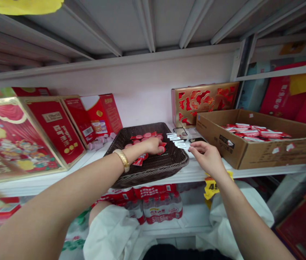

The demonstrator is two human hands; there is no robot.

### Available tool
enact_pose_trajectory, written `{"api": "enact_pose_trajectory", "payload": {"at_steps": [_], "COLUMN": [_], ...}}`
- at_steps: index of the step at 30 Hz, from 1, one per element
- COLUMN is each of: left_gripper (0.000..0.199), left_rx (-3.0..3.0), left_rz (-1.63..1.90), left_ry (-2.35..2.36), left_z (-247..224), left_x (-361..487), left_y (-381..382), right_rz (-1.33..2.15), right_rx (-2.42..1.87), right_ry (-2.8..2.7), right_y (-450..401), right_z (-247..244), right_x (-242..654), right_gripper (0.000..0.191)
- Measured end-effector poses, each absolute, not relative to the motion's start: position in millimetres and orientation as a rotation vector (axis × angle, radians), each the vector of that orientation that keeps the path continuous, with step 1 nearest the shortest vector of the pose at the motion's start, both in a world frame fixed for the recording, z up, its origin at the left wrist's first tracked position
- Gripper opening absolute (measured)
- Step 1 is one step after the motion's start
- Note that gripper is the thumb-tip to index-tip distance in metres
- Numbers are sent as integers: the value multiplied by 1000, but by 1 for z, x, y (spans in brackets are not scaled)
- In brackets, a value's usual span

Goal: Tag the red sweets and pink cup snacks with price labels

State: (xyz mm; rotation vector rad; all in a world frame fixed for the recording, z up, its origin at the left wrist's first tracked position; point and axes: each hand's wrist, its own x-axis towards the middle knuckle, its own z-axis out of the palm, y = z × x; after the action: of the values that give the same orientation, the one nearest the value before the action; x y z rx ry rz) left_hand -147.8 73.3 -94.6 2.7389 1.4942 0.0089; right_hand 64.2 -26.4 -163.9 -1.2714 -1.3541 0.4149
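Observation:
A dark woven basket (144, 171) stands on the white shelf with red and pink round-ended pieces (141, 159) inside. My left hand (153, 145), a gold bracelet on its wrist, reaches into the basket. Its fingers are curled down among the red pieces, and what they hold, if anything, is too small to make out. Just right of the basket, my right hand (205, 155) pinches the end of a fanned row of thin white strips (178, 141) between thumb and fingers. The strips reach over the basket's right rim.
An open cardboard box (250, 155) with red-and-white packets (256, 132) stands at the right. Behind it is a gold-and-red box (205, 103). Red gift boxes (55, 126) line the left. Bottled water packs (161, 207) sit on the shelf below. Metal beams (142, 25) run overhead.

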Motion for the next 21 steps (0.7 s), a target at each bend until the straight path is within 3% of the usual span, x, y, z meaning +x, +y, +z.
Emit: {"api": "enact_pose_trajectory", "payload": {"at_steps": [6,10,16,21], "left_gripper": [32,45,35,50], "left_rx": [2604,2501,2197,1909], "left_rz": [126,197,374,407], "left_ry": [1557,1512,1501,1480], "left_z": [-106,-106,-114,-106], "left_x": [-148,-148,-143,-142], "left_y": [72,70,70,60], "right_rz": [506,567,677,705], "right_rx": [-1183,-1123,-1090,-1128], "right_ry": [-1200,-1109,-1045,-1072], "right_y": [-27,-27,-27,-30], "right_z": [-158,-150,-145,-141], "right_x": [55,50,46,44], "right_gripper": [30,31,30,26]}}
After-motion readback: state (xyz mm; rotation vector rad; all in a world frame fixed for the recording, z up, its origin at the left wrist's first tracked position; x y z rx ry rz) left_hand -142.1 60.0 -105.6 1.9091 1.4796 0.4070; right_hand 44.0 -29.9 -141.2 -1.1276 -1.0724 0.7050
